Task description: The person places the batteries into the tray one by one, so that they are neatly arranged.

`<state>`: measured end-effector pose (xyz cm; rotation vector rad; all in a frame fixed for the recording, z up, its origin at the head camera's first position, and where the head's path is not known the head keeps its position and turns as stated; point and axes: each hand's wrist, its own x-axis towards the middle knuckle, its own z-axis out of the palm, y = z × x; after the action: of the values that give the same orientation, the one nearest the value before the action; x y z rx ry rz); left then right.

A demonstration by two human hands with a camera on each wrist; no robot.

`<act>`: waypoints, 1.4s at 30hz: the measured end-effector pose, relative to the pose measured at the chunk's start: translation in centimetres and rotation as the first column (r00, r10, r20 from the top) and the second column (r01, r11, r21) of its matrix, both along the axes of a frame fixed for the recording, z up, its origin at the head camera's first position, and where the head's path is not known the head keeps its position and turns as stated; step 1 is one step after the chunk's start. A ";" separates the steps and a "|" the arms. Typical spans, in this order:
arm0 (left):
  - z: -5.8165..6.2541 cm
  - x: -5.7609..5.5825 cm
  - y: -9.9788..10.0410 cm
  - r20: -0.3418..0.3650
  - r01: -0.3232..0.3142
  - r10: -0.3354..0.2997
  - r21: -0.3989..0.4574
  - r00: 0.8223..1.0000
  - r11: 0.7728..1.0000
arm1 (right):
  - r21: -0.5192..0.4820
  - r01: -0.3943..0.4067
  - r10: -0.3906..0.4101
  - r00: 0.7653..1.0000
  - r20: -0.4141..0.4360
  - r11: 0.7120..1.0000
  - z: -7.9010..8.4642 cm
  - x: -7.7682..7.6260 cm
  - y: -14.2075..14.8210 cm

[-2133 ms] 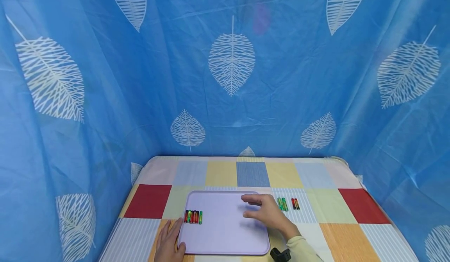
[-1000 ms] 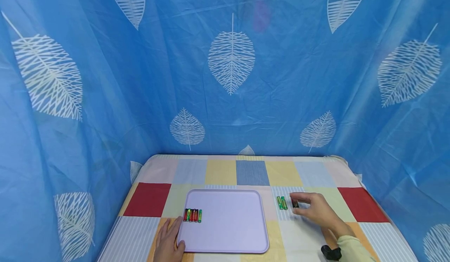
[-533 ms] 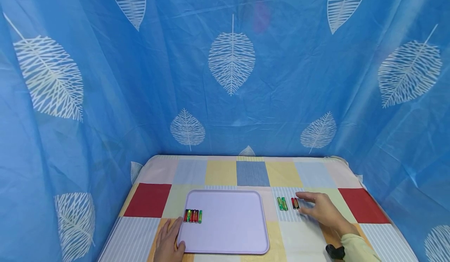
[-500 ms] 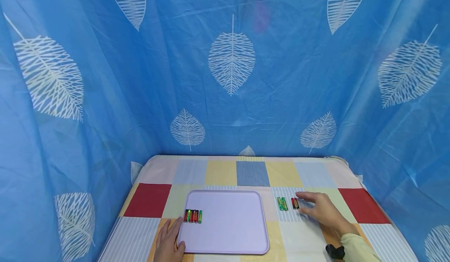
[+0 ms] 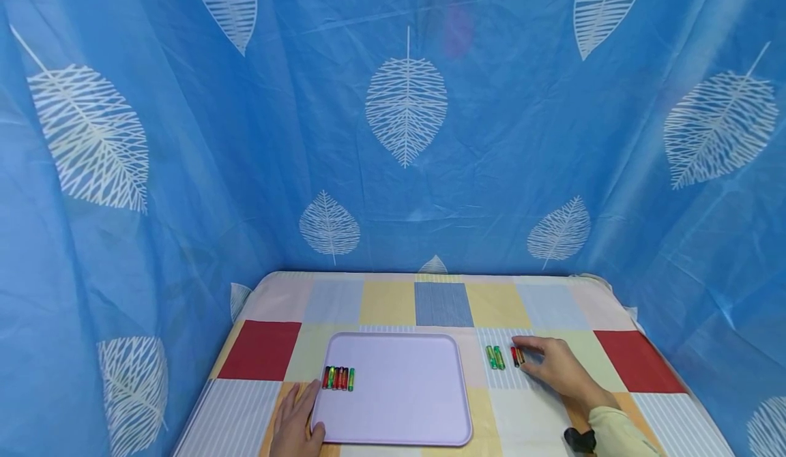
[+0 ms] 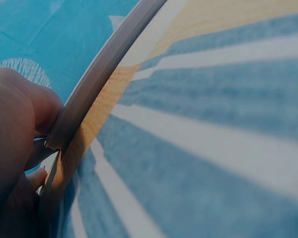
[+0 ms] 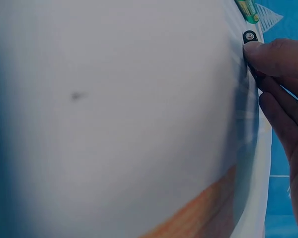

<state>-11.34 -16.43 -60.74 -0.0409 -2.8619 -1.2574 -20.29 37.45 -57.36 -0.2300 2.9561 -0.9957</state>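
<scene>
Blue curtain [image 5: 202, 170] with white leaf prints, hanging left, behind and right; patchwork cloth [image 5: 264, 348] spread beneath everything. Your left hand [image 5: 295, 424]: fingers extended, slightly spread along the left rim of the lilac tray [image 5: 399, 395], thumb meeting its near left corner. Row of red and green batteries [image 5: 336, 378]: lying side by side inside the tray's left edge. Green battery pair [image 5: 499, 358]: on a striped patch, to the right of the tray. Red battery pair [image 5: 514, 357]: just beside the green ones, on the same patch. Your right hand [image 5: 561, 370]: reaching in from the right, well apart from your left, thumb and forefinger pinching the right-hand red battery [image 5: 520, 355], thumb at its near end. Black wristband [image 5: 580, 439]: round your right wrist, below a pale yellow sleeve [image 5: 617, 433]
</scene>
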 end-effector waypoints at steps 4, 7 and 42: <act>0.0 0.0 0.1 -0.012 0.000 0.000 -0.009 1.000 1.000 | 0.015 0.014 -0.014 1.000 0.002 1.000 0.1 0.0 0.0; 0.0 0.1 0.1 -0.014 -0.004 0.004 -0.006 1.000 1.000 | 0.020 0.036 -0.036 0.999 0.008 0.999 0.2 0.2 0.1; -0.2 -0.1 -0.1 0.002 0.009 -0.009 -0.001 1.000 1.000 | -0.204 -0.256 0.229 0.962 -0.150 0.945 -0.1 1.0 -12.4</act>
<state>-11.43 -16.53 -60.93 -0.0524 -2.8665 -1.2586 -19.27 25.04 -57.48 -0.6666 2.8209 -1.3158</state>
